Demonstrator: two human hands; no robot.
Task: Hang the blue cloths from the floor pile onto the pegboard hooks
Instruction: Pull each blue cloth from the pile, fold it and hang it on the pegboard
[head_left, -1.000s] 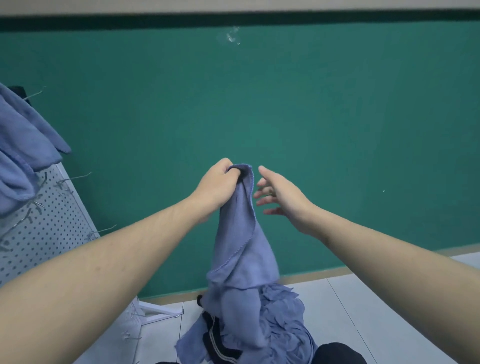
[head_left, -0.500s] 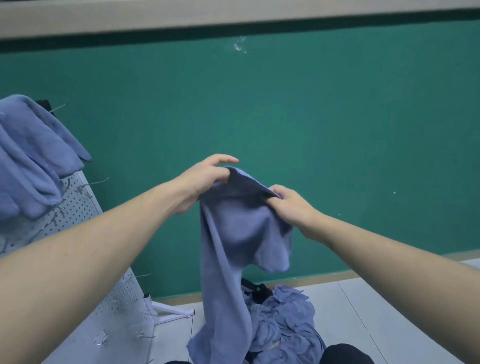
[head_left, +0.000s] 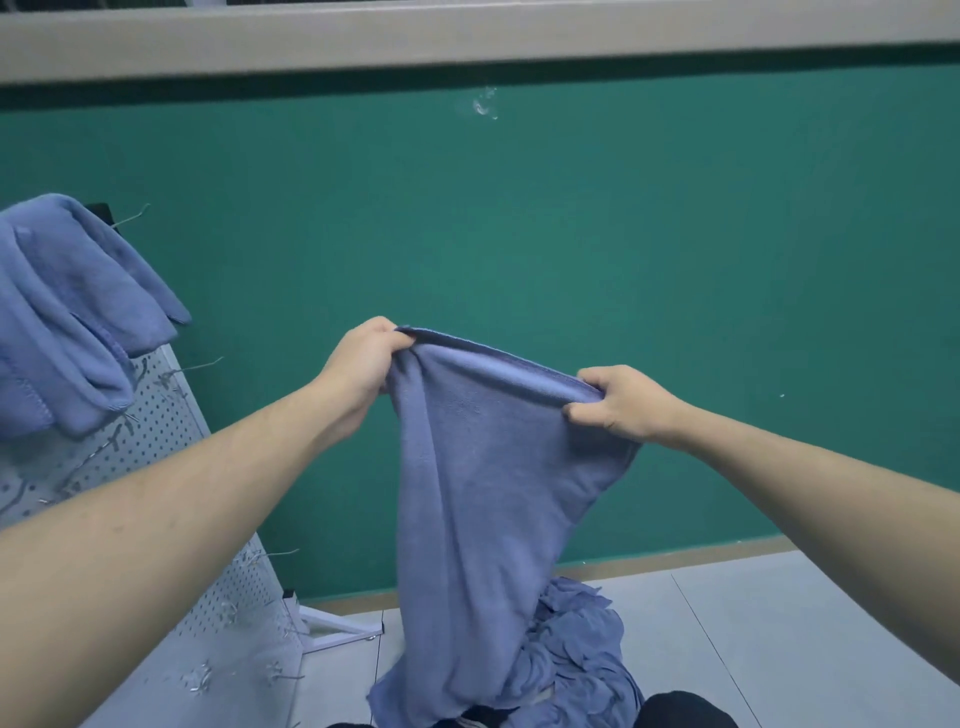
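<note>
Blue cloth (head_left: 483, 499) hangs stretched between both hands, left hand (head_left: 363, 364) and right hand (head_left: 618, 400) each pinching its top edge, right of the pegboard (head_left: 156, 467). Cloths (head_left: 67, 312) already drape its upper hooks; the floor pile (head_left: 576, 649) remains, lower hooks (head_left: 280, 553) bare.

Held cloth (head_left: 483, 467): plain blue. Floor pile (head_left: 576, 654): same blue. Hung cloths (head_left: 67, 317), far left: blue. Pegboard (head_left: 171, 431): white, regular grid of dark holes. Wall (head_left: 623, 234): plain green. Ledge (head_left: 467, 31) above: grey-beige. Floor (head_left: 779, 623): pale grey tiles.
</note>
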